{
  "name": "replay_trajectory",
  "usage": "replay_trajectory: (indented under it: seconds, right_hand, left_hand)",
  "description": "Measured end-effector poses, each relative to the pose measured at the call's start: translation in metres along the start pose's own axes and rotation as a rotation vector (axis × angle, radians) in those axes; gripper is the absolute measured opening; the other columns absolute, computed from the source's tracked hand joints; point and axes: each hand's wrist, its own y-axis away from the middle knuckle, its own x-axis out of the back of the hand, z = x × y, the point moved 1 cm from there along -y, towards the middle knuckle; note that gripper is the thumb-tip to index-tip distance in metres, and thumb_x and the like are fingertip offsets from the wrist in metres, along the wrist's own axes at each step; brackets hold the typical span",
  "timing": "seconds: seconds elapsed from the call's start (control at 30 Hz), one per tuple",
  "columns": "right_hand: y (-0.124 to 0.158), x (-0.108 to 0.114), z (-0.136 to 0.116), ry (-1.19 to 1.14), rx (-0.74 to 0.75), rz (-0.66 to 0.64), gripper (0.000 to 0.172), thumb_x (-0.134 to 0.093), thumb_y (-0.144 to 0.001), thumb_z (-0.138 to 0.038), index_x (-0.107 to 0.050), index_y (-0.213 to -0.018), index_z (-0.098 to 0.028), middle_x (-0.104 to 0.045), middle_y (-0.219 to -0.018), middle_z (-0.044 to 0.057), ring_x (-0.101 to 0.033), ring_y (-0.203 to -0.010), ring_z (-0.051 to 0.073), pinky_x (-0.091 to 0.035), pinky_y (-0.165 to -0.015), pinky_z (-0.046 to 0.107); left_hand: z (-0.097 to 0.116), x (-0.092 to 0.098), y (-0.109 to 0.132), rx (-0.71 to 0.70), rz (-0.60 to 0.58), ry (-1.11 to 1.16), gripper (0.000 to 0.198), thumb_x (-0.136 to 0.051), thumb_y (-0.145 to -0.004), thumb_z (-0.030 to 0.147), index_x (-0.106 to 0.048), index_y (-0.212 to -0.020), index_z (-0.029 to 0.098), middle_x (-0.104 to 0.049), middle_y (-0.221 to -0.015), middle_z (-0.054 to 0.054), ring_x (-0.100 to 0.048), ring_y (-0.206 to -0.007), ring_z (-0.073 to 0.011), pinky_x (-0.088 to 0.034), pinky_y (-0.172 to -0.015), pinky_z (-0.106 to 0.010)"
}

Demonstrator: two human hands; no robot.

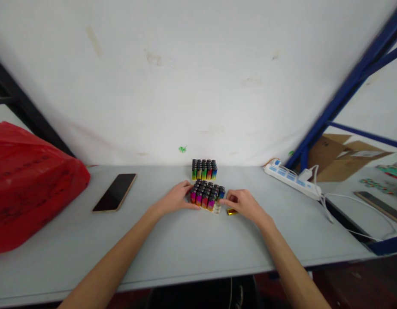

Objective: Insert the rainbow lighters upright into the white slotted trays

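Observation:
Several upright lighters (204, 200) with black tops stand in a pale tray (216, 209), whose front right corner shows bare holes. My left hand (179, 197) rests at the left side of this group, thumb and fingers spread around its edge. My right hand (241, 201) is at the group's right side, fingers curled with the thumb reaching to the tray; whether it holds something is hidden. A yellow lighter (231, 211) lies on the table just under my right hand. Behind stands a second block of colourful lighters (204, 171), near the wall.
A phone (115, 193) lies on the grey table (185, 249) at the left, beside a red plastic bag (31, 184). At the right are a white power strip (291, 178) with cables, a blue metal frame (333, 103) and a cardboard box (343, 159).

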Motion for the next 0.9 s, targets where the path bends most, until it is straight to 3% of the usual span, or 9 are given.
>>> replay_trajectory:
  seconds: [0.17, 0.3, 0.43, 0.5, 0.57, 0.63, 0.7, 0.8, 0.9]
  right_hand:
    - [0.010, 0.017, 0.023, -0.157, 0.069, -0.104, 0.042, -0.087, -0.075, -0.056, -0.076, -0.095, -0.021, -0.074, -0.097, 0.007, -0.066, -0.089, 0.023, -0.052, -0.081, 0.033]
    - [0.010, 0.016, 0.037, -0.065, 0.040, -0.086, 0.035, -0.080, -0.081, -0.054, -0.073, -0.088, -0.020, -0.071, -0.096, 0.007, -0.064, -0.090, 0.024, -0.050, -0.082, 0.034]
    - [0.006, 0.014, 0.035, -0.027, -0.052, 0.004, 0.037, -0.056, -0.100, -0.055, -0.067, -0.097, -0.020, -0.070, -0.077, 0.003, -0.060, -0.067, 0.019, -0.044, -0.066, 0.031]
    - [0.004, 0.013, 0.030, -0.021, -0.093, 0.055, 0.041, -0.045, -0.105, -0.055, -0.067, -0.107, -0.021, -0.068, -0.067, 0.000, -0.059, -0.060, 0.019, -0.042, -0.064, 0.030]
    - [0.003, 0.012, 0.025, 0.015, -0.086, 0.106, 0.045, -0.041, -0.106, -0.056, -0.071, -0.104, -0.022, -0.069, -0.066, 0.001, -0.061, -0.061, 0.020, -0.042, -0.066, 0.030]
    - [0.001, 0.009, 0.021, 0.032, -0.040, 0.154, 0.050, -0.039, -0.107, -0.056, -0.074, -0.093, -0.022, -0.074, -0.076, 0.005, -0.066, -0.071, 0.022, -0.044, -0.071, 0.031]
    - [0.000, 0.006, 0.019, -0.005, -0.022, 0.212, 0.047, -0.045, -0.105, -0.056, -0.076, -0.094, -0.022, -0.077, -0.083, 0.006, -0.068, -0.075, 0.023, -0.045, -0.073, 0.031]
    - [-0.002, 0.001, 0.020, -0.073, -0.103, 0.338, 0.045, -0.060, -0.095, -0.063, -0.076, -0.100, -0.020, -0.071, -0.068, 0.003, -0.060, -0.060, 0.019, -0.043, -0.064, 0.030]
    - [-0.004, 0.000, 0.019, -0.097, -0.137, 0.430, 0.055, -0.062, -0.089, -0.072, -0.068, -0.073, -0.020, -0.061, -0.058, 0.001, -0.051, -0.055, 0.017, -0.039, -0.058, 0.029]
  left_hand:
    - [0.002, 0.000, 0.000, 0.008, -0.010, -0.007, 0.066, -0.091, -0.066, 0.061, -0.074, -0.112, 0.016, -0.069, -0.114, -0.012, -0.066, -0.104, -0.0327, -0.054, -0.097, -0.041]
    - [0.004, 0.001, 0.001, 0.008, 0.007, 0.012, 0.065, -0.092, -0.065, 0.059, -0.074, -0.112, 0.017, -0.070, -0.114, -0.011, -0.066, -0.104, -0.0322, -0.054, -0.096, -0.040]
    - [0.003, 0.001, 0.001, -0.004, -0.001, 0.005, 0.064, -0.090, -0.066, 0.061, -0.074, -0.110, 0.018, -0.070, -0.113, -0.011, -0.066, -0.104, -0.0320, -0.053, -0.097, -0.040]
    - [0.003, 0.001, 0.001, 0.002, -0.009, -0.009, 0.064, -0.090, -0.066, 0.062, -0.074, -0.109, 0.018, -0.069, -0.113, -0.011, -0.066, -0.103, -0.0321, -0.054, -0.097, -0.040]
    - [0.002, 0.001, 0.001, 0.009, -0.009, -0.017, 0.065, -0.090, -0.066, 0.063, -0.074, -0.110, 0.017, -0.069, -0.113, -0.011, -0.066, -0.104, -0.0320, -0.054, -0.097, -0.040]
    - [0.002, 0.001, 0.001, 0.007, 0.000, -0.013, 0.066, -0.089, -0.067, 0.064, -0.073, -0.112, 0.018, -0.069, -0.113, -0.010, -0.066, -0.104, -0.0314, -0.054, -0.097, -0.040]
    - [0.003, 0.002, 0.001, 0.001, 0.007, -0.002, 0.066, -0.088, -0.067, 0.065, -0.073, -0.112, 0.019, -0.069, -0.113, -0.009, -0.066, -0.103, -0.0310, -0.054, -0.097, -0.040]
    - [0.004, 0.002, 0.001, 0.001, 0.000, 0.013, 0.066, -0.088, -0.067, 0.066, -0.073, -0.112, 0.019, -0.069, -0.114, -0.010, -0.066, -0.103, -0.0319, -0.054, -0.097, -0.041]
    - [0.002, 0.002, 0.001, 0.002, 0.003, 0.017, 0.068, -0.088, -0.067, 0.066, -0.073, -0.114, 0.020, -0.070, -0.114, -0.009, -0.066, -0.104, -0.0326, -0.054, -0.097, -0.042]
